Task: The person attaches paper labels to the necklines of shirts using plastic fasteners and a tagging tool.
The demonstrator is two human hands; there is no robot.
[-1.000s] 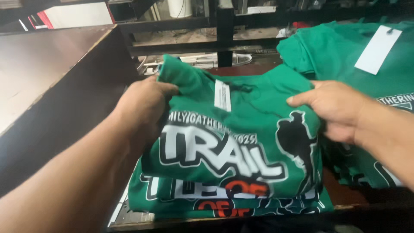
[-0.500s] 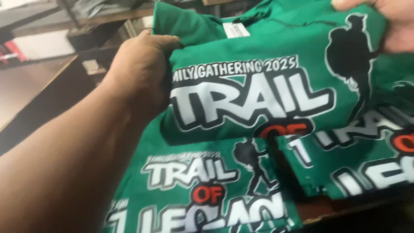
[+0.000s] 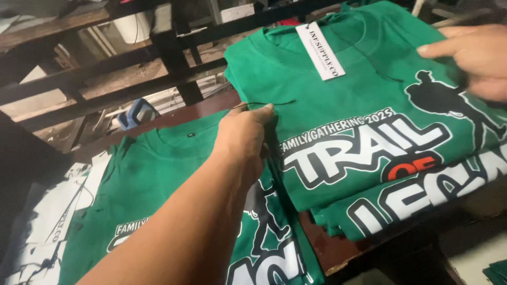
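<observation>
Head view: two hands on folded green printed tee, top of right-hand stack.

Head cam, now: L hand [image 3: 244, 138] closed, pinching the left edge of the folded green cotton T-shirt with white/orange print and black figure [image 3: 364, 121]; R hand [image 3: 472, 60] flat at its far right edge, fingers loosely spread, holding nothing that shows. Tee lies square on a stack of like tees at right, white paper hang-tag [image 3: 320, 50] at its collar. Vs 0.5 s ago: tee was held up close to cam, now down on the pile, so this one looks placed, w/ hands only straightening it. Second green tee stack [image 3: 158, 179] near left on brown table [image 3: 330, 253]; dark metal rack [image 3: 105, 68] far behind.
</observation>
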